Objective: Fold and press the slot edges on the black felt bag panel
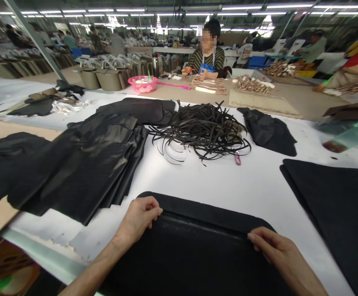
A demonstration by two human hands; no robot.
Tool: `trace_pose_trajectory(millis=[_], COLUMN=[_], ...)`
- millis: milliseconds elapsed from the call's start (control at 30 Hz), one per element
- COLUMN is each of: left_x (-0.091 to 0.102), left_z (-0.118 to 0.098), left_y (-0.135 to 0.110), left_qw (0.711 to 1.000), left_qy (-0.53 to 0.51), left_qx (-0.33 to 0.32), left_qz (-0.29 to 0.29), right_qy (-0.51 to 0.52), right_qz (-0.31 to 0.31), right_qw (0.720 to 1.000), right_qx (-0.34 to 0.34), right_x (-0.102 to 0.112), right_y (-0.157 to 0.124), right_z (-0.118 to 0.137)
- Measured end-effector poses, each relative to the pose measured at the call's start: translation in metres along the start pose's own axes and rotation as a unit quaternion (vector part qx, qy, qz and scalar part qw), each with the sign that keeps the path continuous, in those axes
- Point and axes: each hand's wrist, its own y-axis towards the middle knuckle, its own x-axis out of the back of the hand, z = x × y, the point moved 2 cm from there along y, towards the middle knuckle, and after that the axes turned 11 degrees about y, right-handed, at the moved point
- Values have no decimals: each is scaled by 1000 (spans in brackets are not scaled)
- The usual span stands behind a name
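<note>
A black fabric panel (pixel 194 246) with rounded corners lies flat on the white table (pixel 228 185) right in front of me. My left hand (pixel 138 218) pinches its folded top edge near the left corner, fingers curled closed. My right hand (pixel 274 246) grips the same folded edge near the right corner, fingers pressed on the fabric.
A stack of shiny black panels (pixel 83 164) lies to the left, a tangle of dark straps (pixel 200 131) sits in the middle, and more black fabric (pixel 339 201) lies to the right. A person in a striped top (pixel 208 57) works at the far table beside a pink basket (pixel 142 83).
</note>
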Motion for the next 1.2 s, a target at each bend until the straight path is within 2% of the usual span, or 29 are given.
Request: trace_pose_trajectory(millis=[67,467,800,1200], left_x=[-1,0,-4,-5], left_z=[3,1,8,9], left_y=[4,11,15,17], left_qw=[1000,992,979,965], left_qy=[9,123,196,257], left_qx=[-1,-5,-13,-33], left_qz=[-6,-20,-43,-40], right_qy=[0,-56,-34,-3], right_qz=[-6,-20,-26,-43], right_qw=[1000,998,998,999], right_qx=[-16,-6,-40,-12], right_x=[0,-4,-8,-8], right_y=[3,3,5,2], right_z=[-2,-3,-4,3])
